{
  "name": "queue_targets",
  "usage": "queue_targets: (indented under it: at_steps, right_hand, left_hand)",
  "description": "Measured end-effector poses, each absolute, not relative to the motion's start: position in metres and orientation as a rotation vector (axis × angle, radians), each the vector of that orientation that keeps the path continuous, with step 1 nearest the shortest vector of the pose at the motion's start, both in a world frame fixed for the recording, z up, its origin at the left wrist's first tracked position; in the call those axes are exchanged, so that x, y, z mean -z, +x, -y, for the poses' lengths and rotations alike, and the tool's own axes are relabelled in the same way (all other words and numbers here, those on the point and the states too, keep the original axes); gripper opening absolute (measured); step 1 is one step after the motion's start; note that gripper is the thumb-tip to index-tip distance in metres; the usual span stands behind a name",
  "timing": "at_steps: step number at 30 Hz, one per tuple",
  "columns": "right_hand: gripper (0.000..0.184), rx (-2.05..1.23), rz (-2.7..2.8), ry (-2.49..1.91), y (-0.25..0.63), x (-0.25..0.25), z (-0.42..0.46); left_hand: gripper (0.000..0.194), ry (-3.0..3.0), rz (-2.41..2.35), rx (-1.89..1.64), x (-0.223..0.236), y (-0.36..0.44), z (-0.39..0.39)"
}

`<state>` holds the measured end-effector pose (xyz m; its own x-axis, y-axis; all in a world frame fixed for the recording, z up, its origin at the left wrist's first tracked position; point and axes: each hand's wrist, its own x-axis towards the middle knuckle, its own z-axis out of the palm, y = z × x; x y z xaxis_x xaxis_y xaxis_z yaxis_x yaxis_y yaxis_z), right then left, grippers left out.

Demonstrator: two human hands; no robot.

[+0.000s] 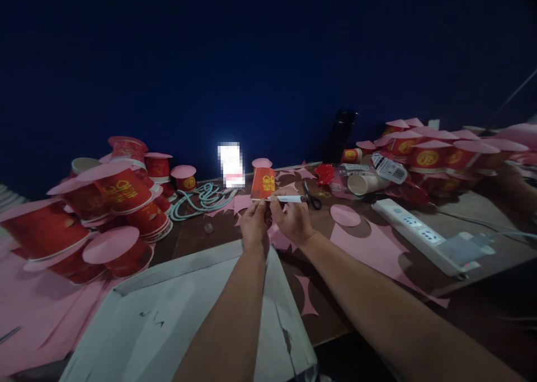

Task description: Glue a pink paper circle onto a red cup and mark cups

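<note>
Near the middle of the table, my left hand [254, 225] is closed on a red paper cup [262, 183] with yellow characters, gripping it at its near rim. A pink paper disc [262, 163] shows just above the cup's far end; whether it is attached to this cup I cannot tell. My right hand [291, 220] pinches a white pen [288, 199] with a dark end, held sideways, its tip pointing left at the cup's near rim. Right of the hands lie black-handled scissors [312, 198] and a loose pink disc [344, 215].
Red cups with pink discs [121, 189] crowd the left; more [428, 155] are stacked at the right. A pale cable [201, 200] lies coiled behind. Pink paper offcuts [369, 248], a power strip [419, 234] and nested paper cups [369, 184] are at the right. A white box lid [168, 315] lies in front.
</note>
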<state>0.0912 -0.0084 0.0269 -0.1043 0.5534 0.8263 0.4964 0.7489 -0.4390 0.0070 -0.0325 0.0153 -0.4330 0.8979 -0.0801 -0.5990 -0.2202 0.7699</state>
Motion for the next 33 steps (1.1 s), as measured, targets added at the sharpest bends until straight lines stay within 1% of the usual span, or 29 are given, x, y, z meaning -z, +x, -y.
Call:
queue_targets:
  at_steps: [7, 15, 26, 33]
  right_hand:
    - [0.01, -0.071, 1.739, -0.801, 0.0923, -0.0285, 0.0084]
    - [0.01, -0.091, 1.731, -0.787, 0.0926, -0.0297, 0.0079]
    - [0.01, -0.081, 1.726, -0.777, 0.0932, -0.0315, 0.0085]
    - [0.016, -0.072, 1.723, -0.799, 0.0926, -0.0323, 0.0087]
  left_hand:
    - [0.029, 0.466, -0.89, -1.826, -0.016, 0.0069, 0.0334]
    - [0.032, 0.487, -0.895, -1.819, -0.0143, 0.0069, 0.0331]
    - [0.033, 0.491, -0.897, -1.804, -0.0158, 0.0064, 0.0343]
    - [0.033, 0.473, -0.875, -1.804, -0.0145, 0.0066, 0.0336]
